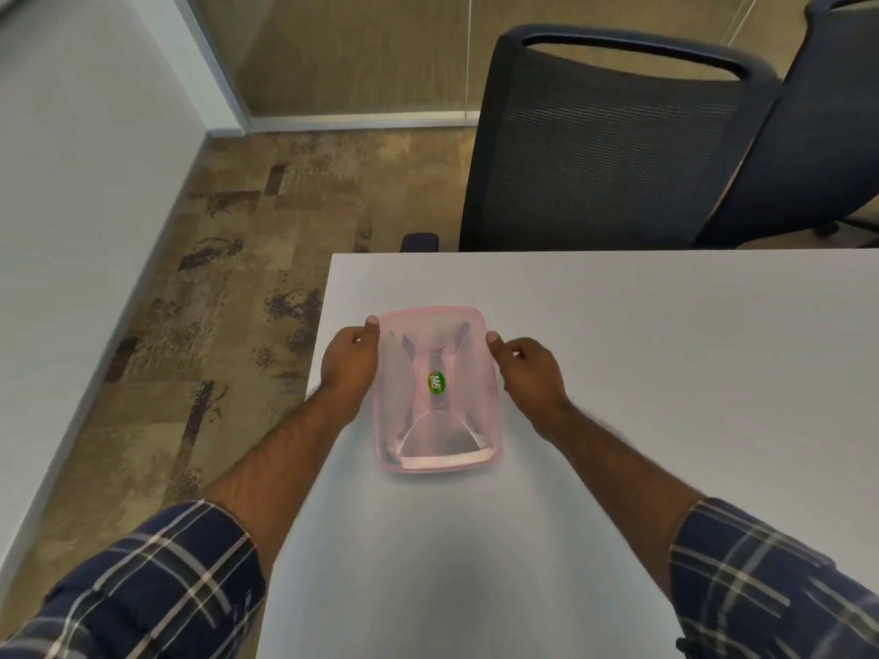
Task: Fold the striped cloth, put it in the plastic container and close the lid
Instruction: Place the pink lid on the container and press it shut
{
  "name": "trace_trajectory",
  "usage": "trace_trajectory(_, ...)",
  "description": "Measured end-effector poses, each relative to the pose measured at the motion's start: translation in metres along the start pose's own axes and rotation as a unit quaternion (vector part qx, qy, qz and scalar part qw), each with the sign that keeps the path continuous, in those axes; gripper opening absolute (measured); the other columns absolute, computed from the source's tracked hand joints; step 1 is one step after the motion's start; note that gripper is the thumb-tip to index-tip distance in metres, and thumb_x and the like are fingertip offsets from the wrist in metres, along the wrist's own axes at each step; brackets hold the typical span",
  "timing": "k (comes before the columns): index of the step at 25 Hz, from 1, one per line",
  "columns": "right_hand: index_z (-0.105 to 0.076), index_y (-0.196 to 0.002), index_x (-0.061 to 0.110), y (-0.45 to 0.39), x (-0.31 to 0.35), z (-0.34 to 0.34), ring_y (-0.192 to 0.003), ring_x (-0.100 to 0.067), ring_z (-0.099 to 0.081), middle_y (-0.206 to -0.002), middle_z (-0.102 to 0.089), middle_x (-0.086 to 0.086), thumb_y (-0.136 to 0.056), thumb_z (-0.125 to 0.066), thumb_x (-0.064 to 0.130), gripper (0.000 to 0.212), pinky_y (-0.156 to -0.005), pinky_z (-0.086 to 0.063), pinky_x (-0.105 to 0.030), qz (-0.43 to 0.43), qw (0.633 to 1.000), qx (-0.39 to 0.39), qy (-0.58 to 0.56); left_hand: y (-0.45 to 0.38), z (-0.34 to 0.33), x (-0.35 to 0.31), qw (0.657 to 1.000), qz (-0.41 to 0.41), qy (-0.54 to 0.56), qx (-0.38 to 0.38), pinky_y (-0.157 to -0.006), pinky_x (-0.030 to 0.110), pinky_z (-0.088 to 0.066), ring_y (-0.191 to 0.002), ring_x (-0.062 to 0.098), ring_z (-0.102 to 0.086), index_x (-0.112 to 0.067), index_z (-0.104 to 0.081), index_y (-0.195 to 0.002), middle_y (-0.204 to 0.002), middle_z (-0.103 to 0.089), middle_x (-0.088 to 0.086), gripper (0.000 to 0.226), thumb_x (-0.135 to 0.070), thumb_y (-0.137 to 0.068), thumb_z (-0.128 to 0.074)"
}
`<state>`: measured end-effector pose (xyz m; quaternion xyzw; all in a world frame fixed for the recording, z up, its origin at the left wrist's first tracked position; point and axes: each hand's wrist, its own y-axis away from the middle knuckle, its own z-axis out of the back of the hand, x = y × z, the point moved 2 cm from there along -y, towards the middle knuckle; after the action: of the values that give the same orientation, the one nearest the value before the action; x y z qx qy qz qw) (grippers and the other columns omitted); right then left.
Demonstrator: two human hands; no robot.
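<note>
Pink, translucent plastic sits between my two hands: the plastic container (436, 390) lies on the white table (642, 373), its lid (430, 335) already laid over the top. My left hand (349, 361) clasps the container's left side, fingers curled down along the wall and the thumb (372, 325) lying on the lid's far left corner. My right hand (528, 368) mirrors it on the container's right side, fingers curled together against the wall, thumb pressing near the far right corner. Neither hand is spread flat; both grip the rim edges.

Through the lid I make out pale shapes with a few dark streaks, which I judge to be the striped cloth (409, 344), folded and lying inside the container; the plastic blurs it too much to be sure of the fold. A green oval sticker (436, 382) marks the lid's centre.

I judge this to be the closing step, with folding and loading finished. Whether the lid has snapped down all round I cannot tell. The next move calls for firm downward pressure along the rim, working from the far corners toward the near edge.

Beyond the container, past the table's far edge, stand two dark mesh chairs (613, 149). Left of the container the table ends over brown patterned carpet (228, 278).
</note>
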<state>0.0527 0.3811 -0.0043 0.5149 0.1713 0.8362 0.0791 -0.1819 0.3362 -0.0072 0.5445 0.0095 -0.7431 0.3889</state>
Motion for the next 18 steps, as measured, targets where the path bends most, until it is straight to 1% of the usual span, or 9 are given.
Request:
trace_trajectory(1, -0.059, -0.084, 0.012, -0.012, 0.011, -0.005, -0.081, -0.024, -0.06, -0.087, -0.064, -0.006, -0.089, -0.05, 0.059, 0.048, -0.078, -0.052, -0.038, -0.007, 1.0, 0.008, -0.01, -0.007, -0.003, -0.005, 1.0, 0.012, 0.002, -0.003, -0.093, 0.046, -0.052, -0.098, 0.028, -0.061, -0.011, -0.062, -0.103, -0.107, -0.064, 0.008, 0.051, -0.056, -0.093, -0.04)
trace_trajectory(2, -0.062, -0.088, 0.011, -0.023, 0.02, -0.011, -0.085, -0.025, -0.062, -0.091, -0.065, -0.008, -0.091, -0.046, 0.058, 0.05, -0.081, -0.054, -0.04, -0.018, 1.0, 0.017, -0.017, -0.014, -0.008, -0.008, 1.0, 0.026, 0.005, -0.007, -0.09, 0.042, -0.052, -0.092, 0.025, -0.06, -0.014, -0.062, -0.096, -0.101, -0.063, 0.005, 0.048, -0.056, -0.094, -0.04)
trace_trajectory(4, -0.065, -0.102, 0.011, -0.041, 0.031, -0.023, -0.094, -0.027, -0.063, -0.102, -0.066, -0.008, -0.093, -0.043, 0.057, 0.052, -0.087, -0.055, -0.042, -0.051, 0.998, 0.024, -0.021, -0.023, -0.015, -0.01, 0.998, 0.053, 0.029, -0.011, -0.079, 0.035, -0.049, -0.077, 0.02, -0.057, -0.018, -0.061, -0.079, -0.087, -0.061, 0.002, 0.045, -0.058, -0.092, -0.044)
trace_trajectory(5, -0.064, -0.106, 0.011, -0.048, 0.032, -0.028, -0.096, -0.027, -0.062, -0.105, -0.065, -0.007, -0.094, -0.043, 0.055, 0.051, -0.088, -0.054, -0.04, -0.064, 0.998, 0.021, -0.021, -0.026, -0.019, -0.011, 0.997, 0.059, 0.048, -0.013, -0.076, 0.033, -0.047, -0.073, 0.018, -0.056, -0.02, -0.06, -0.072, -0.081, -0.061, 0.0, 0.044, -0.058, -0.091, -0.048)
trace_trajectory(9, -0.062, -0.097, 0.012, -0.061, 0.03, -0.039, -0.088, -0.021, -0.057, -0.1, -0.062, -0.005, -0.095, -0.047, 0.047, 0.038, -0.077, -0.047, -0.033, -0.047, 0.998, -0.014, -0.049, -0.031, -0.028, -0.008, 0.991, 0.061, 0.111, -0.045, -0.071, 0.031, -0.045, -0.067, 0.017, -0.055, -0.02, -0.062, -0.064, -0.071, -0.061, -0.003, 0.038, -0.048, -0.089, -0.059)
trace_trajectory(12, -0.061, -0.105, 0.011, -0.063, 0.027, -0.045, -0.085, -0.019, -0.055, -0.102, -0.061, -0.004, -0.096, -0.047, 0.043, 0.037, -0.073, -0.045, -0.031, -0.039, 0.996, -0.029, -0.076, -0.033, -0.031, -0.006, 0.989, 0.049, 0.12, -0.075, -0.069, 0.031, -0.046, -0.064, 0.017, -0.054, -0.018, -0.061, -0.059, -0.065, -0.06, -0.002, 0.04, -0.045, -0.088, -0.062)
trace_trajectory(14, -0.058, -0.099, 0.014, -0.065, 0.025, -0.047, -0.078, -0.014, -0.054, -0.095, -0.059, -0.002, -0.097, -0.047, 0.042, 0.03, -0.068, -0.045, -0.028, -0.03, 0.996, -0.038, -0.078, -0.034, -0.032, -0.004, 0.99, 0.037, 0.106, -0.088, -0.067, 0.03, -0.047, -0.062, 0.016, -0.055, -0.019, -0.061, -0.056, -0.063, -0.06, -0.002, 0.042, -0.046, -0.088, -0.062)
trace_trajectory(16, -0.053, -0.085, 0.017, -0.065, 0.023, -0.048, -0.07, -0.011, -0.05, -0.081, -0.055, 0.003, -0.097, -0.049, 0.039, 0.025, -0.059, -0.04, -0.022, -0.019, 0.995, -0.049, -0.079, -0.035, -0.032, -0.003, 0.99, 0.028, 0.096, -0.1, -0.067, 0.03, -0.048, -0.06, 0.015, -0.055, -0.019, -0.061, -0.055, -0.062, -0.061, -0.003, 0.042, -0.046, -0.087, -0.063)
trace_trajectory(18, -0.048, -0.076, 0.018, -0.066, 0.022, -0.048, -0.067, -0.009, -0.047, -0.074, -0.051, 0.005, -0.096, -0.051, 0.036, 0.027, -0.054, -0.037, -0.021, -0.008, 0.995, -0.062, -0.079, -0.035, -0.032, -0.003, 0.99, 0.022, 0.082, -0.116, -0.068, 0.03, -0.05, -0.06, 0.014, -0.057, -0.021, -0.061, -0.053, -0.061, -0.062, -0.004, 0.041, -0.044, -0.086, -0.065)
